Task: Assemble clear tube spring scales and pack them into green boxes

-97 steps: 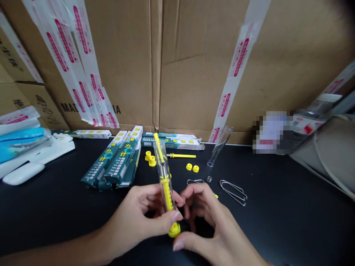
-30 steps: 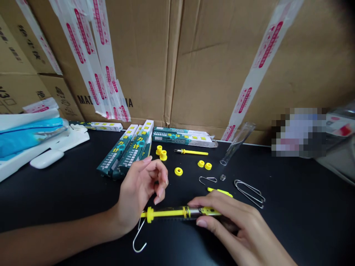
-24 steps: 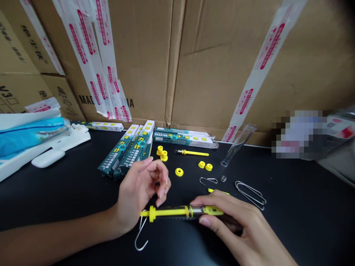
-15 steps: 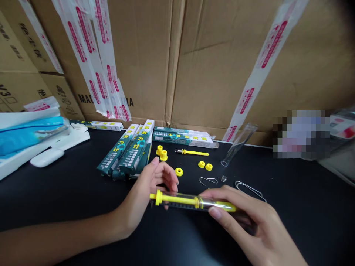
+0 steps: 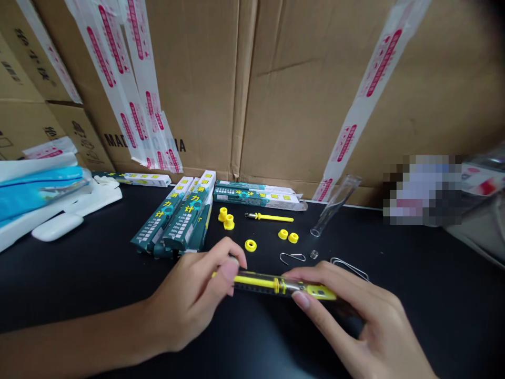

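A clear tubular spring scale (image 5: pixel 260 283) with a yellow rod inside lies level between my hands. At its left end, the thumb and fingers of my left hand (image 5: pixel 197 295) are closed around the yellow cap, which they mostly hide. My right hand (image 5: pixel 355 310) grips the tube near its right end, thumb in front and fingers behind. Just beyond the tube are a yellow ring (image 5: pixel 250 246), a bent wire hook (image 5: pixel 292 257) and a small spring (image 5: pixel 314 254). Partly behind my right hand is a larger wire hook (image 5: pixel 349 267).
Farther back lie a yellow rod with a metal tip (image 5: pixel 272 217), two yellow caps (image 5: pixel 228 220), two small yellow plugs (image 5: pixel 288 236) and an empty clear tube (image 5: pixel 335 205). Green-and-white boxes (image 5: pixel 189 213) lie before a large taped carton (image 5: pixel 197 79). A white case (image 5: pixel 57 227) is at left.
My left hand has gone from loosely open beside the tube's left end to closed on the yellow cap there. My right hand keeps its grip; the view has shifted slightly.
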